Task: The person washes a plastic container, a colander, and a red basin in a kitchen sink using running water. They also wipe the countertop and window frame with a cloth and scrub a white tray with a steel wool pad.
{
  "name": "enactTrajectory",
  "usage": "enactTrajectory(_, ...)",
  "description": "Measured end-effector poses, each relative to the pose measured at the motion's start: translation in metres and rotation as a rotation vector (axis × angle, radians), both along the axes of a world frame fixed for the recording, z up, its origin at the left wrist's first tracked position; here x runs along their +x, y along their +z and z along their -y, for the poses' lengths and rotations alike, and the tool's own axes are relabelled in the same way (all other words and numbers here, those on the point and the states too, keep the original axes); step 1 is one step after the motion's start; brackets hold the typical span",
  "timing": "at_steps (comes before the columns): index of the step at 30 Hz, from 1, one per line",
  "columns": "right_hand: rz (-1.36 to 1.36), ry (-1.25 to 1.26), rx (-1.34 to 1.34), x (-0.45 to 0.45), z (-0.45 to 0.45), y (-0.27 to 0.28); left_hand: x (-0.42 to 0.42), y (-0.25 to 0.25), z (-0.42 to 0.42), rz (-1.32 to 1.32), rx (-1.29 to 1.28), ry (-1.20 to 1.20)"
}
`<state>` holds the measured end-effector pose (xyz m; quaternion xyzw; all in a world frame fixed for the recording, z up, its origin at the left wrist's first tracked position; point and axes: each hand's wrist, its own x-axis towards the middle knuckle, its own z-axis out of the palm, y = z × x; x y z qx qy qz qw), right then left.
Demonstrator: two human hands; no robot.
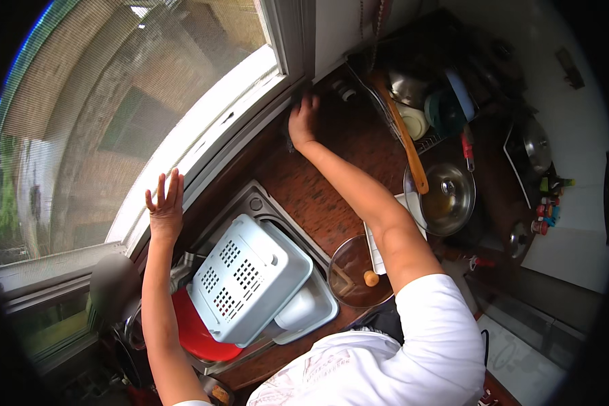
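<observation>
My left hand rests against the white lower frame of a screened window, its fingers apart and nothing held. Over the back of the reddish-brown countertop, beside the window sill, my right hand reaches out. A dark, cloth-like item shows partly at that hand's edge; whether the hand grips it cannot be told. In front of me a light blue plastic basket lies bottom up over the sink.
Beside the sink stand a red basin, a faucet and a glass lid. At right are a glass lid over a bowl, a wooden spatula and a dish rack with dishes. Bottles and jars stand farther right.
</observation>
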<state>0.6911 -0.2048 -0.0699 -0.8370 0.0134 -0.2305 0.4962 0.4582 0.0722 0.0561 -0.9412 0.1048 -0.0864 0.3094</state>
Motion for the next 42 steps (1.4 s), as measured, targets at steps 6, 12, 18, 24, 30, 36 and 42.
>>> enactTrajectory(6, -0.147, -0.163, -0.137, 0.072, 0.018, -0.034, -0.002, -0.003, -0.002, 0.024, 0.001, -0.014)
enactTrajectory(12, -0.340, 0.005, -0.271, 0.069, 0.043, 0.009, -0.008, -0.001, -0.006, 0.059, 0.062, 0.011)
enactTrajectory(18, -0.280, 0.049, -0.222, -0.001, -0.006, -0.009, -0.002, -0.005, -0.006, 0.055, 0.002, -0.019)
enactTrajectory(24, -0.159, -0.078, -0.229, 0.122, 0.090, -0.038, 0.008, -0.003, 0.001, 0.047, 0.025, -0.035)
enactTrajectory(30, -0.364, 0.027, -0.295, -0.032, -0.032, -0.002, -0.003, -0.003, -0.004, 0.025, -0.021, 0.003)
enactTrajectory(36, -0.378, 0.332, -0.209, -0.110, -0.072, 0.019, 0.001, -0.003, -0.006, 0.056, 0.051, -0.055)
enactTrajectory(42, -0.062, -0.029, -0.193, -0.002, -0.006, -0.003, 0.000, -0.002, 0.000, 0.014, -0.075, -0.008)
